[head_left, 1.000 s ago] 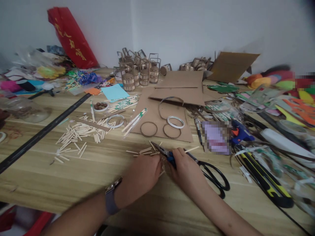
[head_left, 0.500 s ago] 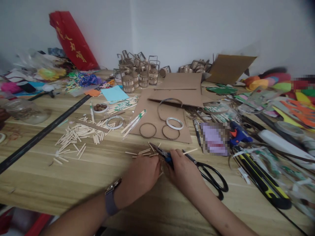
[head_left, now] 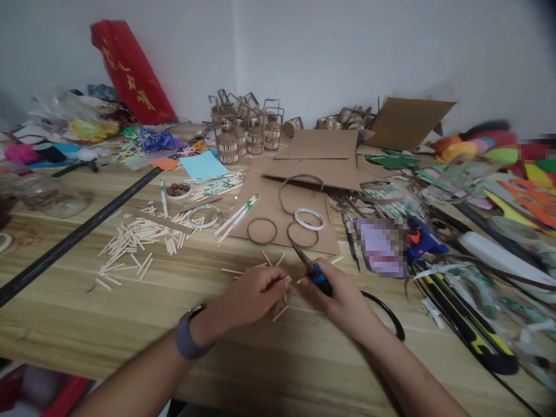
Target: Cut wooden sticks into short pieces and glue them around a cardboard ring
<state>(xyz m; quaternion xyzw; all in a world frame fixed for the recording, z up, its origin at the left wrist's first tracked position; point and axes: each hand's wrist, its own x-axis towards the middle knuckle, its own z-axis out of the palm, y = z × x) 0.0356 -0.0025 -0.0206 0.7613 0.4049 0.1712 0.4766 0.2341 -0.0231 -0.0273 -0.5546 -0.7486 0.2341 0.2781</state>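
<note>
Left-hand fingers [head_left: 274,285] pinching stick [head_left: 284,280], right hand [head_left: 345,296] gripping pliers [head_left: 310,267]

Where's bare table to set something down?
Bare wood runs along the near edge, below the stick pile and left of the left hand. A smaller patch lies between the scissors and the yellow tool. The right side and back are crowded.

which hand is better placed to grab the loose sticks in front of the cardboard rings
Left, probably: the left hand lies just beside the loose sticks and pinches only a thin stick, while the right hand is closed round the blue-handled pliers.
</note>
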